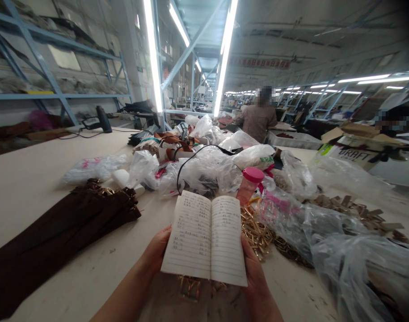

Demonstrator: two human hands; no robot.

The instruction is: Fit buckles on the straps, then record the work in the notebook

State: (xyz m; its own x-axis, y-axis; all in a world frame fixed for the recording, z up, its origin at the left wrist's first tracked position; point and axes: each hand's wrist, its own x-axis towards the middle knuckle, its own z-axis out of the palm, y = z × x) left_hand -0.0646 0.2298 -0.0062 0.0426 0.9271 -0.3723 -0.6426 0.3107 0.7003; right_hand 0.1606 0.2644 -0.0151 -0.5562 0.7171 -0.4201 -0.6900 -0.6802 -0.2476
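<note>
Hands (160, 248) clamped on side edges | open notebook (209, 237) | handwriting on both pages

One notebook (210, 239), one pink-lidded container (250, 185)

White paper notebook (194, 232) with dark handwriting and ruled lines at six o'clock; translucent pink plastic cup (247, 188) with deeper pink lid toward one; dark brown fabric strips (66, 232) at eight; gold-coloured metal buckles (258, 232) toward four.
</note>
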